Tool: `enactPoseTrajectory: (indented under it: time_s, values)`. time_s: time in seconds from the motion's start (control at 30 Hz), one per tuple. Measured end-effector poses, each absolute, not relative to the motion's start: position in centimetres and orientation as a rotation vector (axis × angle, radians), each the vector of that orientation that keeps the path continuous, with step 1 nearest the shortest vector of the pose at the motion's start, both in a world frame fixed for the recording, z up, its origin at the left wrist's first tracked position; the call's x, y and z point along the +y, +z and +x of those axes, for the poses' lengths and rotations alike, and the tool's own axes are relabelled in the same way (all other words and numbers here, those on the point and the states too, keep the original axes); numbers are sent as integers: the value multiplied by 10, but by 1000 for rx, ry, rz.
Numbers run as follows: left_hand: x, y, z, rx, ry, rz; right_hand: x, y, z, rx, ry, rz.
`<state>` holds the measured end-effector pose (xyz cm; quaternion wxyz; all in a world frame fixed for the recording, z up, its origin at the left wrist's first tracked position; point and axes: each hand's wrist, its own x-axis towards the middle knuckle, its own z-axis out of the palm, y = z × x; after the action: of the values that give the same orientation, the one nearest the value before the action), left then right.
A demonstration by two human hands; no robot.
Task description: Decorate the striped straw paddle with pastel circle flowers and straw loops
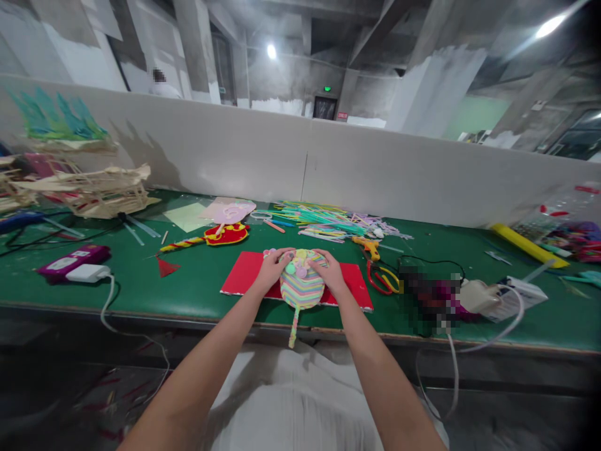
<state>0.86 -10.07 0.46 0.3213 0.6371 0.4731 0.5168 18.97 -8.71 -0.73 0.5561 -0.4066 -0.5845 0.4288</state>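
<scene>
A round hand fan (303, 292) with wavy pastel stripes lies over a red board (242, 274), its twisted handle pointing toward me past the table edge. Pom-pom-like balls in green, purple and yellow decorate its upper part. My left hand (276, 268) grips the fan's upper left rim, close to a small pinkish piece partly hidden by the fingers. On the upper right rim, my right hand (328, 273) holds the fan with its fingers bent over the edge. Some fingertips are too small to make out.
A red-and-yellow fan (227, 235) lies to the left, behind a purple power bank (75, 262). Loose pastel sticks (323, 219) spread at the back. Right of the board are an orange glue gun (366, 247), pliers (382, 279) and white cables. A stick model (101, 191) stands far left.
</scene>
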Motion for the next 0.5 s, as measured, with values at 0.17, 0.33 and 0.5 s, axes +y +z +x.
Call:
enactPoseTrajectory:
  time_s: [0.17,0.33,0.5]
  values:
    - [-99,2,9,1206,1323,1643,-85,-7,191,-1351,1004,-936]
    - [-96,-2,9,1125,1229,1667,-83,-8,193,-1365,1013,-977]
    - [-93,-6,8,1119,1211,1690,-87,-8,193,-1471,1065,-1004]
